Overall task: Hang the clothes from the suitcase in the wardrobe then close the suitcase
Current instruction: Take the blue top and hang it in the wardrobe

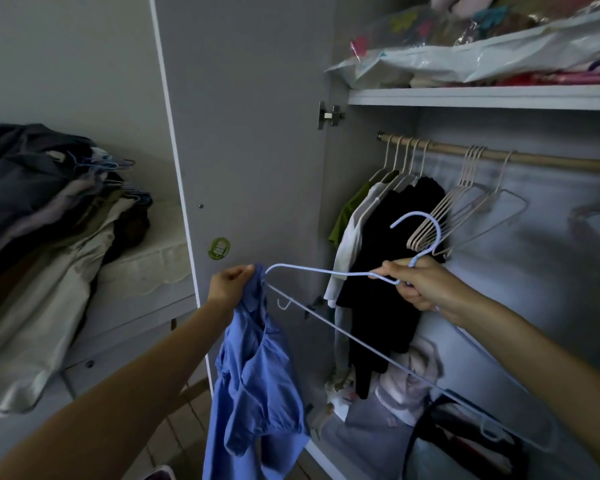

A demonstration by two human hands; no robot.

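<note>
The left hand [231, 284] pinches a blue shirt [253, 382] at its top, hanging before the open wardrobe [257, 133]. The right hand [418, 284] grips a blue hanger [326, 271] by its neck, one end touching the shirt.

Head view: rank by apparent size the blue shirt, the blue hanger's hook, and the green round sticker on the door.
1. blue shirt
2. blue hanger's hook
3. green round sticker
The shirt's nearness exaggerates it.

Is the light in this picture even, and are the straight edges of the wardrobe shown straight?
Head view: dim overall, brightest on the top shelf; the wardrobe door edge bows from wide-angle distortion; the blue hanger and blue shirt stay sharp.
</note>
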